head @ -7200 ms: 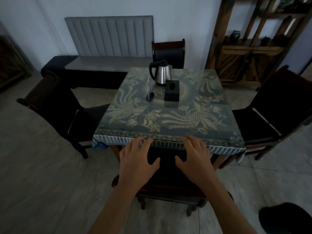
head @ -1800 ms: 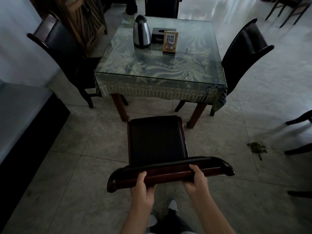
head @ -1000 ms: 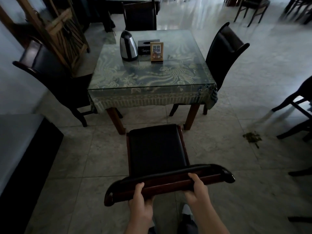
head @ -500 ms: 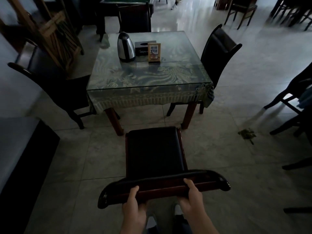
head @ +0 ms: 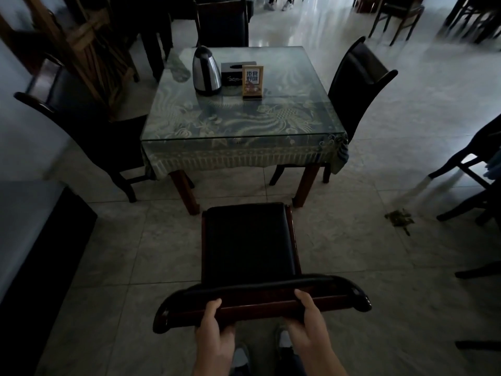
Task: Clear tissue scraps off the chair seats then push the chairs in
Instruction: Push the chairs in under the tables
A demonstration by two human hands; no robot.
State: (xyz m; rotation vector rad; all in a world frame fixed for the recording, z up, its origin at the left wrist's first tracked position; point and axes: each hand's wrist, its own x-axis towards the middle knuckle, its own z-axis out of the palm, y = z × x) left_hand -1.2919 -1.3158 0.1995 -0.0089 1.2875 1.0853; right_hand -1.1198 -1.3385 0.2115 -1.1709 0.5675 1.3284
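A dark chair (head: 248, 245) with a black padded seat stands pulled out in front of the table (head: 241, 126), its seat front level with the table legs. Its seat shows no tissue scraps. My left hand (head: 214, 325) and my right hand (head: 309, 318) both grip the top rail of the chair's backrest (head: 260, 302). Three other dark chairs stand around the table: left chair (head: 81, 126), right chair (head: 357, 85), far chair (head: 222, 23). Their seats are mostly hidden or too dark to read.
On the glass-topped table stand a metal kettle (head: 206, 71), a black tissue box (head: 237, 73) and a small sign (head: 252, 82). A dark bench (head: 32, 240) runs along the left. Green debris (head: 400, 218) lies on the tiled floor at right, near more chairs (head: 471, 183).
Since the oldest frame I have moved to another side of the table and taken this chair's backrest in both hands. Over the last second the chair has hardly moved.
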